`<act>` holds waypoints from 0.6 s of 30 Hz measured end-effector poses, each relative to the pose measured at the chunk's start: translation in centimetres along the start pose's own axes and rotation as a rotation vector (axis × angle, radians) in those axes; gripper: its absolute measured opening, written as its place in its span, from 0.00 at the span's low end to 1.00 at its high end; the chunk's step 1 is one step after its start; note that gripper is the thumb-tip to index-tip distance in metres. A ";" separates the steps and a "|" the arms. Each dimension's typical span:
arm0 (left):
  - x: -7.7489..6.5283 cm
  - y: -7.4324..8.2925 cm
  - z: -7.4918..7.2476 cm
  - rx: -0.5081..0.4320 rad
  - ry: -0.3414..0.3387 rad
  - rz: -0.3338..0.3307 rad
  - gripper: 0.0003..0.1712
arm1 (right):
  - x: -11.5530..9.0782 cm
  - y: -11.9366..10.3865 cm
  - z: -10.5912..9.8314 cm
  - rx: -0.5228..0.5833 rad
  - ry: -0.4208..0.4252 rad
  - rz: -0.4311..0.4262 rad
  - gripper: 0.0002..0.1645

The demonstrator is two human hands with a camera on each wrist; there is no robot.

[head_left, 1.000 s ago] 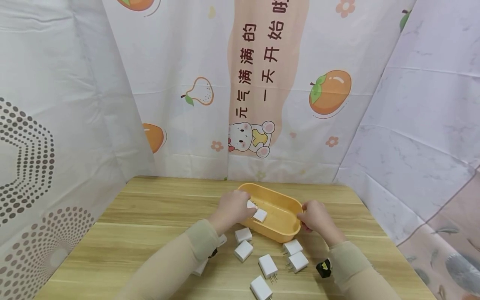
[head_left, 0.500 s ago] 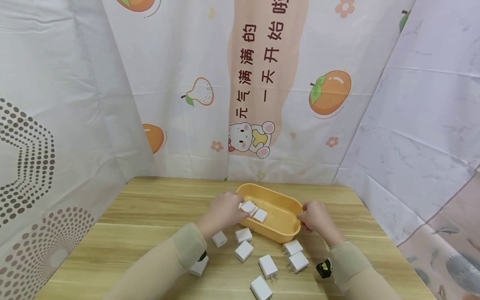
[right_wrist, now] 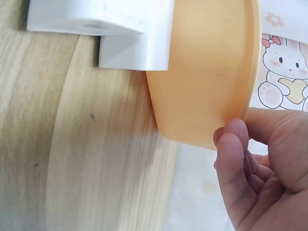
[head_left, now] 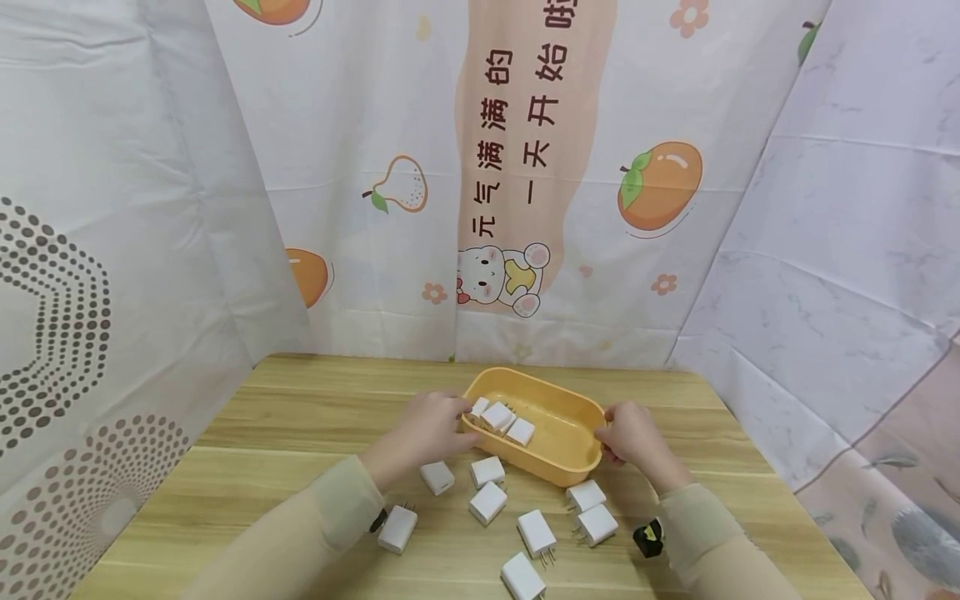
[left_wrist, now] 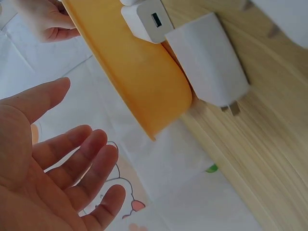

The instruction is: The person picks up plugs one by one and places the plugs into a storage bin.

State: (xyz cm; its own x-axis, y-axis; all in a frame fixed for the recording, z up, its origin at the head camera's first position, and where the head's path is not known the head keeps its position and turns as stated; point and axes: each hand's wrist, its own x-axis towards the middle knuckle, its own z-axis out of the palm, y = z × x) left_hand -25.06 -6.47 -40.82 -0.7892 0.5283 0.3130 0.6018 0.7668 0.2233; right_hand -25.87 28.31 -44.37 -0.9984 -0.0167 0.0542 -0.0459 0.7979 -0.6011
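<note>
A yellow-orange plastic basket stands at the back of the table. Several white charger plugs lie bunched in its left end. Just off that end is my left hand; in the left wrist view this hand has its fingers loosely spread, holding nothing. At the other end my right hand grips the basket's rim, and in the right wrist view this hand pinches the edge between thumb and fingers. One charger plug shows large beside the basket in the left wrist view.
Several more white chargers lie scattered on the wooden table in front of the basket. A charger lies near the left forearm. A printed curtain hangs behind the table's back edge.
My left hand has drawn back to the left, out of the basket, leaving the chargers in view there. Chargers formerly covered by the left arm now show. The right hand has stayed on the rim.
</note>
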 end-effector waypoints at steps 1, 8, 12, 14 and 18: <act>-0.2 -0.2 -0.1 -0.007 -0.004 0.001 0.23 | 0.0 0.0 0.0 0.000 -0.001 0.001 0.08; -1.3 -1.3 -0.7 -0.019 -0.032 -0.013 0.25 | 0.1 0.0 0.0 -0.011 -0.004 0.007 0.08; -1.9 -1.9 -0.9 0.021 -0.032 -0.030 0.25 | 0.0 0.0 0.0 -0.010 -0.002 0.007 0.08; -2.3 -2.1 -1.0 0.033 -0.028 -0.052 0.25 | 0.0 0.0 0.0 -0.009 -0.003 0.006 0.09; -3.2 -2.4 -1.3 0.016 -0.016 -0.106 0.24 | 0.1 0.0 0.0 -0.007 -0.005 0.002 0.08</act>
State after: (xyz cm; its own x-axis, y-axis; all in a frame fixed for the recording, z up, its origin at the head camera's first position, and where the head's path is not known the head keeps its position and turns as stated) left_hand -23.82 -10.42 -41.15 -0.8500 0.4498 0.2741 0.5132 0.8243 0.2391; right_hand -25.93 28.34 -44.36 -0.9986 -0.0182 0.0487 -0.0437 0.8022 -0.5954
